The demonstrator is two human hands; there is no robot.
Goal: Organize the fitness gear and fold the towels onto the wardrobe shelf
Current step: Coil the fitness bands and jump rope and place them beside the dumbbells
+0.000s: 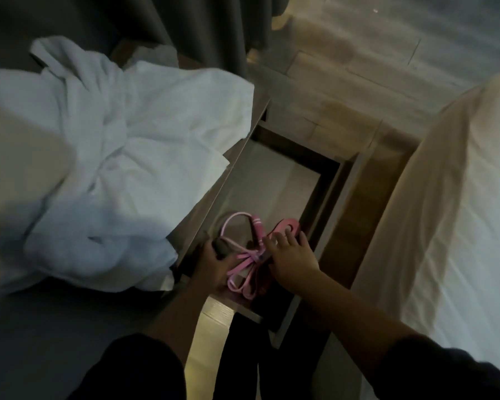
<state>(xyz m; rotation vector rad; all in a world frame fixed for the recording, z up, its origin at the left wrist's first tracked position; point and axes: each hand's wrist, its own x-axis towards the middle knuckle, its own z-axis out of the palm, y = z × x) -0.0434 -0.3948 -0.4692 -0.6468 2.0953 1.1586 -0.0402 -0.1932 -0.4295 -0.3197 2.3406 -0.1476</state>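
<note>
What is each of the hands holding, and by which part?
The left hand grips a dark object by its near end; what it is cannot be told. The right hand holds nothing: it rests open on the pink bands.

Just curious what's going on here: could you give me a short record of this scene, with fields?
place: open wooden drawer beside a white-sheeted bed
in drawer: pink skipping rope and pink elastic bands
left hand: grips a small dark object
right hand: fingers spread, resting on the bands
towels: crumpled white towels left of the drawer, unfolded
</note>
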